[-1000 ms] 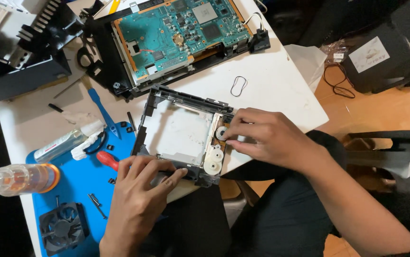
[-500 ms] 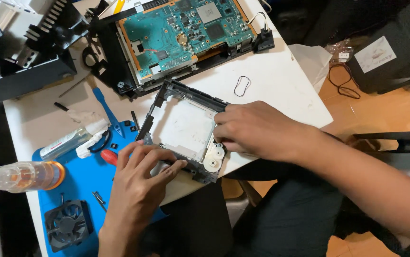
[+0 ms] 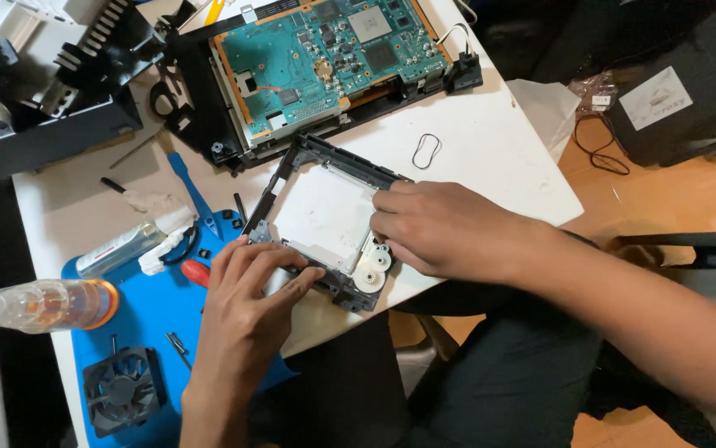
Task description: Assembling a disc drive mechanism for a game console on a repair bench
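Note:
A black plastic drive frame (image 3: 308, 158) with a white inner plate (image 3: 320, 216) and white gears (image 3: 372, 270) lies on the white table (image 3: 491, 158). My left hand (image 3: 246, 311) presses on the frame's near edge, fingers curled over it. My right hand (image 3: 449, 228) rests on the frame's right side, fingertips on the white plate just above the gears. Both hands hold the frame.
A teal circuit board (image 3: 329, 50) in a black chassis sits behind the frame. A blue mat (image 3: 138, 332) carries a black fan (image 3: 121, 390), a red-handled tool (image 3: 196, 272), small screws and a clear bottle (image 3: 117, 249). An orange-capped bottle (image 3: 51, 304) lies left. A wire loop (image 3: 428, 149) lies nearby.
My right hand slid up along the frame's right side, uncovering the white gears. The frame has turned slightly and my left hand stays on its near edge.

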